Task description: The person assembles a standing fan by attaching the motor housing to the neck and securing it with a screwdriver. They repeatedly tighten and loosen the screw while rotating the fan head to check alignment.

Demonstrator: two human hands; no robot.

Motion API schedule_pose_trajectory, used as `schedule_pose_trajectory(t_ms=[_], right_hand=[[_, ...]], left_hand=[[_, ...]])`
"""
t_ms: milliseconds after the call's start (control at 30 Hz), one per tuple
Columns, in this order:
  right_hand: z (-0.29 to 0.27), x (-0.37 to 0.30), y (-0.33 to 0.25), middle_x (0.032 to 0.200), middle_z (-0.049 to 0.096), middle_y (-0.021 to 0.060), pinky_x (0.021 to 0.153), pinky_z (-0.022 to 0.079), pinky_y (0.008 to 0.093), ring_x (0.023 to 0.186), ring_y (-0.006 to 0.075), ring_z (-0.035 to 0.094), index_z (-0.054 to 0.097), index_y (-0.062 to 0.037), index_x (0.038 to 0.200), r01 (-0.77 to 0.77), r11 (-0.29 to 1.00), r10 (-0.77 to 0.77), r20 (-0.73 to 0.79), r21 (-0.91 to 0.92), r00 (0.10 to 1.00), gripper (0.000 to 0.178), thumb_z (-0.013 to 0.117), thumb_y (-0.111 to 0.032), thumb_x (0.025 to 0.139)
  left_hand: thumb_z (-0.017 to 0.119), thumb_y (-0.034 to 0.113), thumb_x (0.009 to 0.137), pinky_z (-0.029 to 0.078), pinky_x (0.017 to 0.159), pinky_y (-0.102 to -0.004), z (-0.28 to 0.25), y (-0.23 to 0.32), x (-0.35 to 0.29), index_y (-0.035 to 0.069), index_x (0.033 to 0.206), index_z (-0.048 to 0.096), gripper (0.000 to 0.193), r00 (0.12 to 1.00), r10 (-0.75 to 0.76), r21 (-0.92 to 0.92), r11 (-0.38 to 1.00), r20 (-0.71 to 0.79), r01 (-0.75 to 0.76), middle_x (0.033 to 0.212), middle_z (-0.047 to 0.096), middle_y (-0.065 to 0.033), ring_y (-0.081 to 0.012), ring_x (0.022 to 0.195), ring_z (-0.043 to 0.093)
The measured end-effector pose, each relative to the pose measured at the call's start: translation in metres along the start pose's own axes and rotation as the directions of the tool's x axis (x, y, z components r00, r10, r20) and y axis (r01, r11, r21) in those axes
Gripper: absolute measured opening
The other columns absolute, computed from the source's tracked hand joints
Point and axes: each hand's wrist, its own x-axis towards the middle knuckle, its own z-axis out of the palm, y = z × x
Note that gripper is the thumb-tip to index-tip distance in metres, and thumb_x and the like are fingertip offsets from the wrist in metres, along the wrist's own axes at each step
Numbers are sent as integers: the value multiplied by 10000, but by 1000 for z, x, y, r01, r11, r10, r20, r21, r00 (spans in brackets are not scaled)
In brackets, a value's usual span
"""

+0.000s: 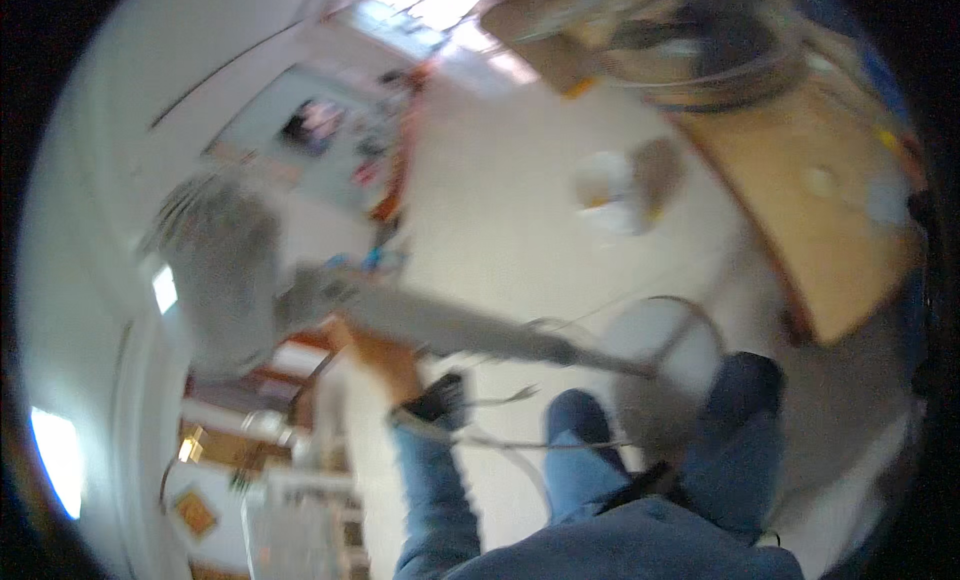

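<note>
My left hand (378, 358), blurred by motion, is closed round the neck of what looks like a grey pedestal fan (440, 315). Its rounded grey head (220, 265) lies to the left, beyond my fingers. From there the pole slants down to the right, toward a pale round base (625, 345) near my feet. A thin cord with a plug (518, 395) hangs below the pole, beside my wrist. My right hand does not show.
A wooden table (830, 220) with dark coiled material (710, 50) on it stands at the right. A white tub-like container (610, 195) sits on the pale floor (490, 190) ahead. Shelves and furniture (300, 520) line the lower left, beside a white wall (90, 240).
</note>
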Motion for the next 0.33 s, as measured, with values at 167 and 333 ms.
schedule_pose_trajectory(t_ms=[167,333], right_hand=[[-7,12,12,773,624,133,633,452,349,690,210,577,630,-2,938,194,974,-203,-73,-121,976,229,558,-205,860],[9,17,-12,817,642,126,659,459,363,720,223,583,639,-9,948,2,996,1,33,-92,999,270,564,-263,895]], left_hand=[[532,472,884,415,1025,-449,-34,20,20,106,1389,347,651,773,195,797,-101,603,-596,1314,484,-133,-277,1208,491],[462,489,917,448,1001,-451,-43,35,-18,113,1376,364,602,965,-27,30,999,-260,36,1302,477,-149,-263,1188,496]])
